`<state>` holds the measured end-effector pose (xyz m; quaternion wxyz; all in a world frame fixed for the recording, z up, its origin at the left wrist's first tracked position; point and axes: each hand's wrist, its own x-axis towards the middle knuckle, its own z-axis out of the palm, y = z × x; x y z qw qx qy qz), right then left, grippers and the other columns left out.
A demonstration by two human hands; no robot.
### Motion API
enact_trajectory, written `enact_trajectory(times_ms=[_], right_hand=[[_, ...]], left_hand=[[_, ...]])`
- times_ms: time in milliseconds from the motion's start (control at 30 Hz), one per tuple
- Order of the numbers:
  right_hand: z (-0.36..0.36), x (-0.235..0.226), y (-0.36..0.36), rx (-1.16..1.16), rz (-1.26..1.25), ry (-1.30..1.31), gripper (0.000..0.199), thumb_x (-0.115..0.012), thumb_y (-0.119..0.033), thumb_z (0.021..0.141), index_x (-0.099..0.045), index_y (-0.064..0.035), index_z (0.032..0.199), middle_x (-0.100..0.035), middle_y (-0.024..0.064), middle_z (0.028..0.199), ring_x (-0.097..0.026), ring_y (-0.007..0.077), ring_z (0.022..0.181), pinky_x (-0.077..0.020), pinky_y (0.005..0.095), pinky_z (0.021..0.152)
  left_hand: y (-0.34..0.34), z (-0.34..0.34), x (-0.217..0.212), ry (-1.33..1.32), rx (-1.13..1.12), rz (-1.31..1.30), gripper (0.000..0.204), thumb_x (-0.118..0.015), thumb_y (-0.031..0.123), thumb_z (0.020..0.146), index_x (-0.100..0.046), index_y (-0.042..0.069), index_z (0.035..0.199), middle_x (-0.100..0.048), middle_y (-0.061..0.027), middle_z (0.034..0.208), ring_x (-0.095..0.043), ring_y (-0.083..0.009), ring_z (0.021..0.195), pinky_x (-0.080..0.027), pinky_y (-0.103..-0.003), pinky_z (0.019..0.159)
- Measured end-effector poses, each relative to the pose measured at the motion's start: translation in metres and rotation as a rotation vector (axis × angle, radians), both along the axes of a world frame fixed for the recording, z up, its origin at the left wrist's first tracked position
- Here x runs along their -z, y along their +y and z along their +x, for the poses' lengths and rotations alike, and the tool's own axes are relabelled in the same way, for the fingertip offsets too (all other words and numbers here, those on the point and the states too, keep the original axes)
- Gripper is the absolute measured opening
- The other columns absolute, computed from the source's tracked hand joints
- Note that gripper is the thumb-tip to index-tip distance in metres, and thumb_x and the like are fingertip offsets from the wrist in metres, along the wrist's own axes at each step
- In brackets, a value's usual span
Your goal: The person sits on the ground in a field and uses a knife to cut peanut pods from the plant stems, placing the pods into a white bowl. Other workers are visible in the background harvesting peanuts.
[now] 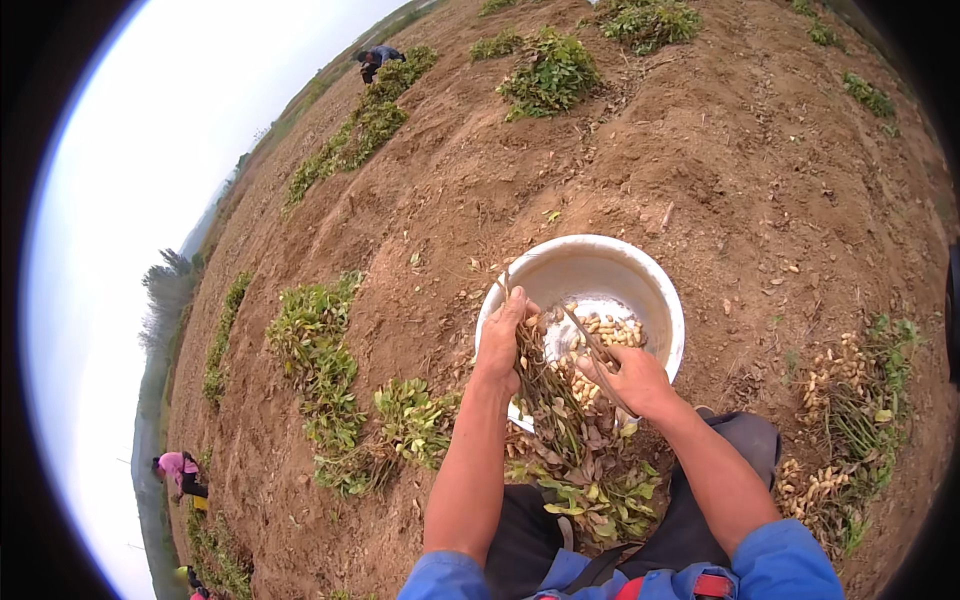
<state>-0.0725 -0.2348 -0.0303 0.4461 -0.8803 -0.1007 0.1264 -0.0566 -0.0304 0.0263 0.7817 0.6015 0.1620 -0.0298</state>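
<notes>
A wide white basin rests on the soil in front of my legs, with loose peanuts across its bottom. Over its left side, my left hand is closed round the root end of a bunch of peanut plants. The leafy stems hang across the near rim and down between my knees. My right hand, above the near right part of the basin, is closed on a thin, dark, flat stick pointing up and left. Whether that stick is wood or metal I cannot tell.
Pulled peanut plants with pods lie on the ground to my right. Leafy plant heaps line the left, and another heap lies ahead. Farther off are a bending person in pink and a crouching person in dark clothes.
</notes>
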Motion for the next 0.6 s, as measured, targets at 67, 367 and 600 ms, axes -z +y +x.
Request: enact_trajectory(times_ms=[67, 367, 600], right_hand=[[0.004, 0.005, -0.001, -0.023, 0.195, 0.132, 0.082, -0.051, -0.078, 0.084, -0.065, 0.0022, 0.082, -0.063, 0.018, 0.068, -0.067, 0.0336, 0.073, -0.0508, 0.0465, 0.071], [-0.005, -0.024, -0.006, -0.079, 0.06, 0.0, 0.067, -0.061, -0.069, 0.084, -0.065, -0.0015, 0.089, -0.064, 0.0174, 0.075, -0.064, 0.0337, 0.075, -0.0486, 0.0445, 0.069], [-0.009, -0.014, -0.005, -0.085, 0.052, -0.386, 0.051, -0.075, -0.054, 0.079, -0.067, -0.0057, 0.093, -0.065, 0.0143, 0.078, -0.066, 0.0327, 0.073, -0.0505, 0.0436, 0.065]], left_hand=[[0.006, 0.0, 0.0, -0.011, 0.014, -0.035, 0.043, -0.055, 0.05, 0.099, -0.063, 0.008, 0.093, -0.06, -0.0012, 0.069, -0.057, -0.0108, 0.06, -0.047, -0.025, 0.053], [0.008, 0.0, 0.003, -0.119, -0.071, 0.004, 0.045, -0.051, 0.052, 0.1, -0.06, 0.008, 0.107, -0.057, 0.0015, 0.067, -0.055, -0.0097, 0.055, -0.047, -0.025, 0.051], [0.007, -0.003, -0.013, -0.081, 0.017, -0.114, 0.068, -0.036, 0.07, 0.096, -0.054, 0.012, 0.124, -0.054, 0.0032, 0.064, -0.053, -0.01, 0.053, -0.046, -0.028, 0.046]])
